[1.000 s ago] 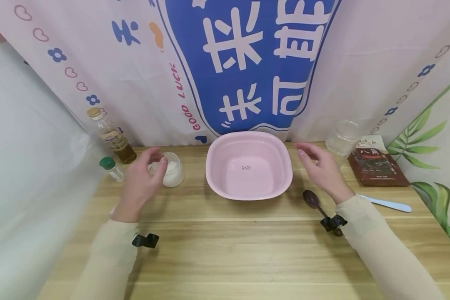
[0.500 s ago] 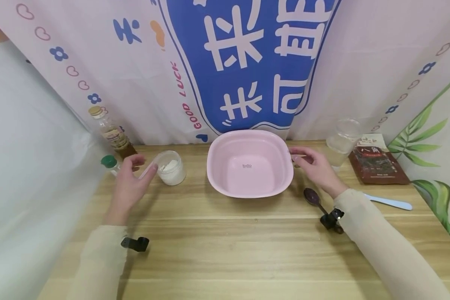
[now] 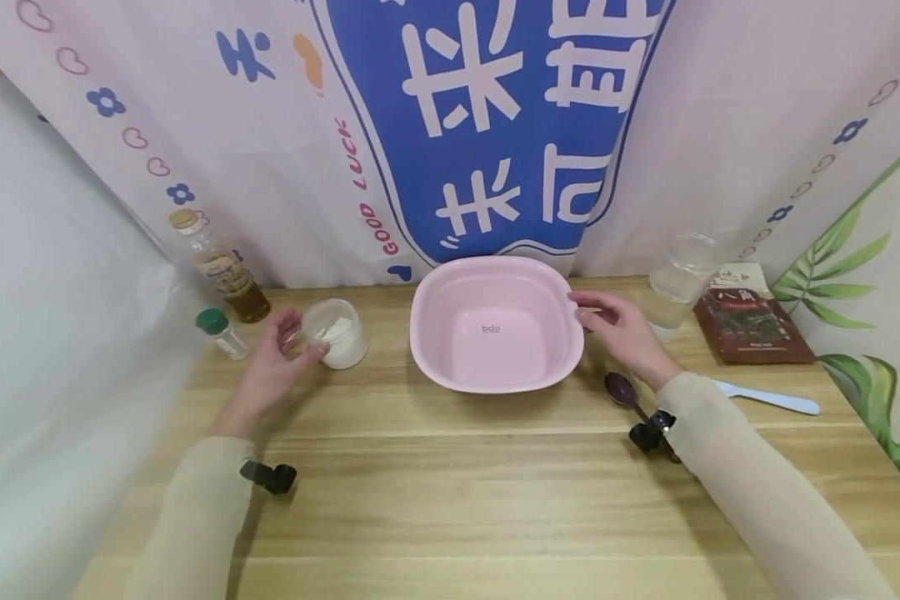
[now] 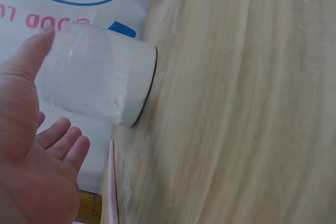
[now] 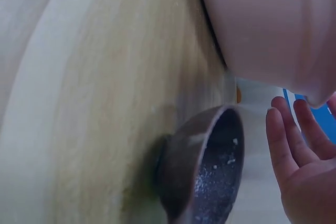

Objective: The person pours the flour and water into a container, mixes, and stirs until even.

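A: Start at the far left. What sits left of the pink basin (image 3: 497, 325)?

B: Furthest from the basin, against the curtain, an oil bottle (image 3: 217, 268), and in front of it a small green-capped shaker (image 3: 221, 332). Both look untouched. Closer to the basin stands the jar of white powder (image 3: 336, 332), lid off, upright on the counter (image 3: 450, 483).

A: And the left hand (image 3: 279, 360)?

B: Right at the jar. The wrist view shows the thumb (image 4: 23, 59) against the jar's side (image 4: 94, 80) and the other fingers spread loosely, not wrapped round it. So a touch rather than a grip; the jar is not lifted.

A: The basin itself?

B: Empty, as far as I can see. Nothing has gone in.

A: Right of it?

B: The right hand (image 3: 621, 333) is at the basin's right rim, fingers relaxed and extended, holding nothing. From the wrist camera the fingertips (image 5: 286, 140) sit just beside the basin wall (image 5: 268, 24); whether they press it, I cannot tell. Just below that hand lies a dark spoon (image 3: 624, 392) with a few white specks in its bowl (image 5: 210, 177). Further right are a clear cup (image 3: 678, 279), a brown packet (image 3: 753, 325) and a pale blue spatula (image 3: 768, 400).

A: So how far along?

B: Very early, I would judge: everything is laid out, and all the scooping or pouring is yet to come.
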The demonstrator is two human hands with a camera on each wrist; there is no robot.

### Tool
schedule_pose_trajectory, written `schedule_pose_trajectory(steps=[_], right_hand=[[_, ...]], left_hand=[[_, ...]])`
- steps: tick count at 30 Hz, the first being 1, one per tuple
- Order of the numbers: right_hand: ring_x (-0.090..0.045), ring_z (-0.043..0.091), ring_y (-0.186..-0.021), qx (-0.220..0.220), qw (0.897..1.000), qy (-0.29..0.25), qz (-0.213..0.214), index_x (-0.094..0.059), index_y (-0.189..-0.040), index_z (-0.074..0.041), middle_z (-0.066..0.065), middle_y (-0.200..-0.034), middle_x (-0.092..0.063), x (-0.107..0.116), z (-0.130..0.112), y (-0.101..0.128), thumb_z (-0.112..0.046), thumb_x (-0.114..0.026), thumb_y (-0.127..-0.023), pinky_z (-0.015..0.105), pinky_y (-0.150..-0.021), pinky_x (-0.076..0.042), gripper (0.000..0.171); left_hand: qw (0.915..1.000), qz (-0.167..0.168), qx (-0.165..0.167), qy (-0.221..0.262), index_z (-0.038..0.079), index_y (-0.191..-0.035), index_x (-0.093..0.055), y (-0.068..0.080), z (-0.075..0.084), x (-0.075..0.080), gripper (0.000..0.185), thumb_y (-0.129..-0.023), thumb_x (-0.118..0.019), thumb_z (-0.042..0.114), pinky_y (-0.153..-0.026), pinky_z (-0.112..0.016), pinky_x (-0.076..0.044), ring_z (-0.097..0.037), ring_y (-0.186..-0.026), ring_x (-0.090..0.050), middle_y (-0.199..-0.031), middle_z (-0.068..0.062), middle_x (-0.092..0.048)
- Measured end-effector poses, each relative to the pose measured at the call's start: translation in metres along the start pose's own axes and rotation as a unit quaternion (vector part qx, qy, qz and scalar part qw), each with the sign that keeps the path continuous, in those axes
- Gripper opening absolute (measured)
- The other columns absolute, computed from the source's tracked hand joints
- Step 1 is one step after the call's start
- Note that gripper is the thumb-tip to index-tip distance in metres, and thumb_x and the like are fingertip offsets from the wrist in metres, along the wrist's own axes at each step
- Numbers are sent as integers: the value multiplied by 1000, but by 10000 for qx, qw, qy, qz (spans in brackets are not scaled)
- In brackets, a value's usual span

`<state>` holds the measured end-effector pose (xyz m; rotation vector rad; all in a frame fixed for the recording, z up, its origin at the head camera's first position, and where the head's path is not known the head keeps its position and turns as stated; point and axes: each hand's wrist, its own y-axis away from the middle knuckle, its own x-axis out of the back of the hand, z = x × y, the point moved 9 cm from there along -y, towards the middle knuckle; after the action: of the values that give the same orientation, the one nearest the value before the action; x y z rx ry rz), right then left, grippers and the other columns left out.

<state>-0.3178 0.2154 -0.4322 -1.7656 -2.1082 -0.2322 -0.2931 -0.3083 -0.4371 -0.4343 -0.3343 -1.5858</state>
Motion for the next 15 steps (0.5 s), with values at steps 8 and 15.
schedule_pose_trajectory(steps=[8, 15], right_hand=[[-65, -1, -115, -268, 9995, -152, 59, -61, -151, -7, 19, -152, -62, 0, 2, -2, -25, -62, -111, 15, -96, -57, 44], [-65, 1, -115, -452, 9972, -597, 9, -59, -151, -2, 23, -152, -59, -3, 7, -2, -21, -62, -110, 19, -95, -60, 45]], left_hand=[[9983, -332, 420, 228, 2, -171, 0, -14, -10, -11, 108, -99, -79, 20, -133, -61, -23, -48, -162, -28, -176, -28, -20], [9933, -525, 826, 611, 10, -173, 0, -21, -22, -22, 114, -96, -83, 20, -136, -59, -16, -40, -167, -19, -180, -19, -15]])
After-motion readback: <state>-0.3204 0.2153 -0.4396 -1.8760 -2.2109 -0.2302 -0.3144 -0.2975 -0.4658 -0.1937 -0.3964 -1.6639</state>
